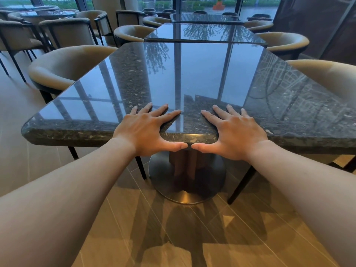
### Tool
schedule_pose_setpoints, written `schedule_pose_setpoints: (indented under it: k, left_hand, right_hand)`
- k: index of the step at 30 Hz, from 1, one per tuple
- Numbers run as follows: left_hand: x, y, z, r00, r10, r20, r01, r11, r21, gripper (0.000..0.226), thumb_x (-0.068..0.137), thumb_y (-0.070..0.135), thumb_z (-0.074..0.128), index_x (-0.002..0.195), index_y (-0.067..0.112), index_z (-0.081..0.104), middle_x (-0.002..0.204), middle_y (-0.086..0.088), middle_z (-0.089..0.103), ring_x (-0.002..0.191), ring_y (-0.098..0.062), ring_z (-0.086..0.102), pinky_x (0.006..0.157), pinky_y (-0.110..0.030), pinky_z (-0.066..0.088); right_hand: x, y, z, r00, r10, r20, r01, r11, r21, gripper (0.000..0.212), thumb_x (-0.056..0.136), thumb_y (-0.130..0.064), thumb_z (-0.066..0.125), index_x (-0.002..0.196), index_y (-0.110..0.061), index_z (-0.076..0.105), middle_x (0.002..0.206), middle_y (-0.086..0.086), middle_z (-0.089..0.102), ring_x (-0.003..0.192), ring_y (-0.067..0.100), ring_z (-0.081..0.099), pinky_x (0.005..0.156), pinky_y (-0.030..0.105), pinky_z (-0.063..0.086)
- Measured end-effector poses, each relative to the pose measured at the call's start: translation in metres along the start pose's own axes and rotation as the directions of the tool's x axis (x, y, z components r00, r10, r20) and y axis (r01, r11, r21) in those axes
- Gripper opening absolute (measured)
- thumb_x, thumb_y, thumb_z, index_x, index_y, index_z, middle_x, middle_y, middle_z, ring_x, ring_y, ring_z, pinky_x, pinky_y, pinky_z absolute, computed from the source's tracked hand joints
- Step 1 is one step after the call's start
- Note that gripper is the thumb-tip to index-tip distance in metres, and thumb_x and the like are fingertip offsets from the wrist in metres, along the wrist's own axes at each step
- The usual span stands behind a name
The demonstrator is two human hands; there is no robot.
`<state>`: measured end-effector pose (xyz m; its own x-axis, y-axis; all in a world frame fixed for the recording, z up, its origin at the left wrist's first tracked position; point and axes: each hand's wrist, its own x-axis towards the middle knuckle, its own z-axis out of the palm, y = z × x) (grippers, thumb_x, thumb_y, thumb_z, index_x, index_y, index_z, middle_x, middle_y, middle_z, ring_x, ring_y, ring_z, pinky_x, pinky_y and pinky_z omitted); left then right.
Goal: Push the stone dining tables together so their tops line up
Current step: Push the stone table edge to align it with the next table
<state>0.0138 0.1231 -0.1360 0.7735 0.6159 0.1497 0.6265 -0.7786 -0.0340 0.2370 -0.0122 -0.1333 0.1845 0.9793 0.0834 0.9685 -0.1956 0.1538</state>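
Observation:
A dark polished stone table (192, 74) on a round metal pedestal base (186, 191) stands right in front of me. My left hand (146, 130) and my right hand (233, 132) grip its near edge, fingers spread flat on the top and thumbs under the rim, thumb tips almost touching. Beyond it stands a second stone table (204, 32). Its near edge meets the far edge of the first, with only a thin dark seam between them, and its top looks shifted a little to the right. A third table (204, 17) follows behind.
Tan curved-back chairs flank the tables: one at left (63, 66), one at right (327, 76), more further back (285, 42). Other chairs and a round table (48, 14) fill the far left. Tiled floor lies beneath me; glass windows close off the back.

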Motion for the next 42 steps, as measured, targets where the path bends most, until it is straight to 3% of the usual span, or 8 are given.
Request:
schedule_pose_setpoints:
  k: [42]
  left_hand:
    - [0.016,-0.025,0.001,1.000,0.006,0.010,-0.006,1.000,-0.029,0.119,0.051,0.115,0.008,0.159,0.063,0.004,0.176,0.017,0.014,0.165,-0.027,0.016,0.125,-0.059,0.028]
  right_hand:
    - [0.026,-0.012,0.003,1.000,0.009,-0.029,-0.010,1.000,-0.011,0.132,0.059,-0.110,-0.002,0.166,-0.034,0.018,0.172,0.009,0.029,0.157,0.045,0.027,0.121,0.070,0.027]
